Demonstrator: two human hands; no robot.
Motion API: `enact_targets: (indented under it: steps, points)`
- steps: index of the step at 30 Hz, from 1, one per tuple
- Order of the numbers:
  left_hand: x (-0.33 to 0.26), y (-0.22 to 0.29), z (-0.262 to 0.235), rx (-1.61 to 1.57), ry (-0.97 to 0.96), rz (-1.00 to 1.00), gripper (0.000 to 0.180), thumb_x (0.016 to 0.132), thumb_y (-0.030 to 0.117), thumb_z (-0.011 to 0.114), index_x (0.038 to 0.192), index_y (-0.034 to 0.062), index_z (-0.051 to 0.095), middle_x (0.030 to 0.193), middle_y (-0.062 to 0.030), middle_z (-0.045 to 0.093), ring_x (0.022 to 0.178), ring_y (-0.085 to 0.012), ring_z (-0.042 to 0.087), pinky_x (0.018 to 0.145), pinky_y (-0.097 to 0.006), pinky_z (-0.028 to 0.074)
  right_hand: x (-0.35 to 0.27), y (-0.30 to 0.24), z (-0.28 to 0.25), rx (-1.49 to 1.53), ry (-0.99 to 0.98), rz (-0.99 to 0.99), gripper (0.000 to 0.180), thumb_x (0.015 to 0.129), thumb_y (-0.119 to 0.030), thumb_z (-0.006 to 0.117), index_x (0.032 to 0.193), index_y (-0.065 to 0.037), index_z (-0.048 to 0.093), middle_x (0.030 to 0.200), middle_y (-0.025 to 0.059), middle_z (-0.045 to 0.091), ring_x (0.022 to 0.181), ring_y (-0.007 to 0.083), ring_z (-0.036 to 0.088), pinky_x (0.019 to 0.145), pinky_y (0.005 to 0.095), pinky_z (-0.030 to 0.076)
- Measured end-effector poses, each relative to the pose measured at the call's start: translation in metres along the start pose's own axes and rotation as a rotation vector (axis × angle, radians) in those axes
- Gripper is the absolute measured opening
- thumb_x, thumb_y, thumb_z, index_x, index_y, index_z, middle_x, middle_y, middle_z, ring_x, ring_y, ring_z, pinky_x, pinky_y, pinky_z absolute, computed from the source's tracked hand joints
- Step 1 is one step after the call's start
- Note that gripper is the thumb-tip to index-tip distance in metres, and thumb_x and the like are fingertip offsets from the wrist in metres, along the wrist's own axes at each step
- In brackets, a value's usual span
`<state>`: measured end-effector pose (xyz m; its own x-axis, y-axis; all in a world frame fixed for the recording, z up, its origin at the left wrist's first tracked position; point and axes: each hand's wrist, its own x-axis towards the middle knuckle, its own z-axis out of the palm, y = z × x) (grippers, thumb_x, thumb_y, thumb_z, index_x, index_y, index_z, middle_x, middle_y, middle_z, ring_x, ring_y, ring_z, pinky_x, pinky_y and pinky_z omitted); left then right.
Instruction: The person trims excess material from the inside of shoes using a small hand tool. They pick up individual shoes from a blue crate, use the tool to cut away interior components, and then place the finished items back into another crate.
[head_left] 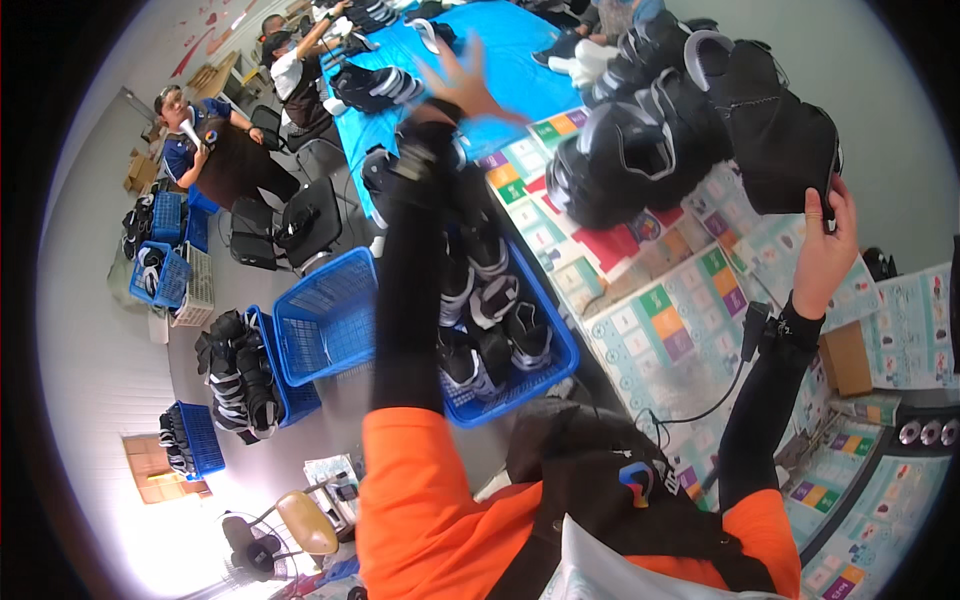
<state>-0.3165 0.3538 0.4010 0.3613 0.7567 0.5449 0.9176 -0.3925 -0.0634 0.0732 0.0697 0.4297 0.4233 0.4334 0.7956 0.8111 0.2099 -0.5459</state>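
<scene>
My right hand (832, 238) is closed on the lower edge of a black shoe upper (782, 150), thumb on its near face. The upper hangs over the right side of the table, with a pale grey loop-shaped part beside its top end. My left hand (462, 88) is stretched out over the blue-covered table, fingers spread and blurred by motion, with nothing visible in it. Black and grey shoe uppers (640, 150) are heaped between my hands. Another black and grey upper (375, 88) lies just left of my left hand.
Below my left arm a blue basket (565, 360) holds several uppers; another blue basket (325, 315) stands beside it. Printed sheets (650, 340) cover the table, crossed by a black cable (715, 405). Chairs (312, 215) and a person with a megaphone (225, 150) are at left.
</scene>
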Motion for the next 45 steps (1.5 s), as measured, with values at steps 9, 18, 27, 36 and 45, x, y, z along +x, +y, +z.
enact_targets:
  steps: [9, 18, 27, 36, 45]
  points:
    - [-0.079, 0.098, -0.174, -0.127, 0.86, 0.362, 0.028, 0.08, 0.009, 0.074, 0.105, 0.0024, 0.061, 0.103, -0.0158, 0.061, 0.101, -0.0349, 0.061, 0.09, -0.048, 0.052, -0.052, 0.034, -0.079, 0.257, 0.06, 0.384, 0.022, 0.097, -0.016, 0.07, 0.109, 0.002, 0.066, 0.124, 0.0067, 0.067, 0.104, 0.0146, 0.059, 0.09, 0.0277, 0.046]
    - [-0.204, 0.187, -0.203, -1.179, -0.139, 0.08, 0.02, 0.092, 0.018, 0.072, 0.09, -0.0016, 0.066, 0.108, -0.0153, 0.074, 0.089, -0.0237, 0.071, 0.08, -0.035, 0.053, -0.112, 0.061, -0.159, 0.22, -0.128, 0.33, 0.017, 0.097, -0.008, 0.065, 0.107, 0.005, 0.064, 0.123, 0.0108, 0.066, 0.111, 0.0204, 0.06, 0.096, 0.0305, 0.045]
    - [-0.3, 0.284, -0.27, -1.743, -0.517, -0.018, 0.017, 0.089, 0.004, 0.068, 0.096, 0.0022, 0.053, 0.08, -0.0096, 0.06, 0.068, -0.0207, 0.06, 0.063, -0.033, 0.048, -0.189, 0.088, -0.208, 0.31, -0.199, 0.481, 0.021, 0.097, -0.012, 0.067, 0.106, 0.006, 0.063, 0.117, 0.0108, 0.067, 0.106, 0.0199, 0.059, 0.097, 0.0315, 0.043]
    - [-0.355, 0.403, -0.135, -0.401, -0.076, 0.765, 0.085, 0.075, 0.011, 0.072, 0.153, 0.0248, 0.041, 0.153, -0.0177, 0.039, 0.136, -0.0378, 0.043, 0.113, -0.051, 0.035, -0.274, 0.137, -0.218, 0.689, -0.596, 1.013, 0.021, 0.093, -0.015, 0.073, 0.1, 0.002, 0.065, 0.099, 0.0014, 0.063, 0.093, 0.0098, 0.055, 0.085, 0.0246, 0.044]
    - [-0.382, 0.398, -0.049, -0.877, -0.349, 0.075, 0.051, 0.088, 0.004, 0.059, 0.139, 0.0095, 0.058, 0.113, -0.021, 0.067, 0.099, -0.0408, 0.065, 0.084, -0.047, 0.054, -0.343, 0.118, -0.237, 0.521, -0.644, 0.57, 0.058, 0.1, -0.016, 0.063, 0.15, 0.0, 0.039, 0.148, 0.0162, 0.048, 0.132, 0.0245, 0.049, 0.108, 0.0349, 0.041]
